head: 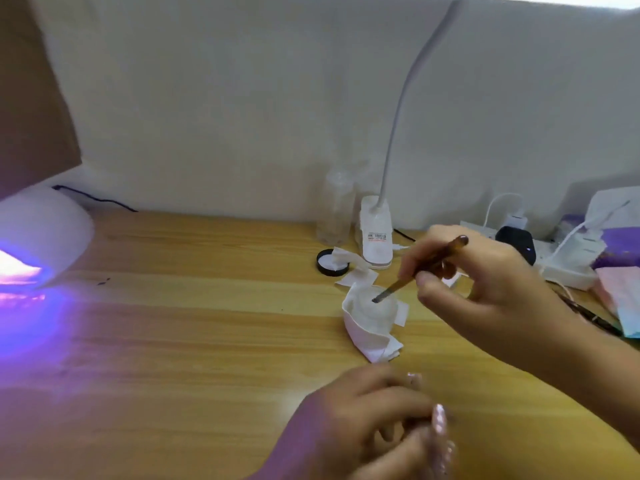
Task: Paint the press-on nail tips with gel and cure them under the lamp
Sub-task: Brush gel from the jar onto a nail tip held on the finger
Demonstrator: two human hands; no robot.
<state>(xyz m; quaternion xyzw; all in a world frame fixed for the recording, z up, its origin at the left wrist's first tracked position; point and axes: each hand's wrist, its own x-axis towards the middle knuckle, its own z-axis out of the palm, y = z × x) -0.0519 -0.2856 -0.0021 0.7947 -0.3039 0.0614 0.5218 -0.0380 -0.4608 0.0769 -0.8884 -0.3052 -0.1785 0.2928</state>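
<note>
Nearest the camera, the left hand point(360, 420) lies low over the wooden bench point(190, 341) with its fingers curled inward. Pale, glittery nail tips point(440, 418) show at its right edge, but the blur makes it impossible to tell whether the fingers grip them or anything else.

Just beyond, a small white pot point(375, 311) sits on the bench, wrapped in crumpled white tissue point(367, 341). The right hand point(485, 271) reaches in from the right and pinches an amber-handled brush point(429, 263) between thumb and fingers. The brush slants down to the left, its dark tip inside the pot's mouth.

Behind the pot lies a black lid point(325, 268) with a scrap of tissue on it. At the far left edge the white curing lamp point(41, 233) glows violet and casts purple light across the wood.

Along the back wall stand a clear bottle point(336, 209), a white gooseneck clip lamp point(376, 237) beside it, and a power strip point(568, 271) with plugs to the right.
</note>
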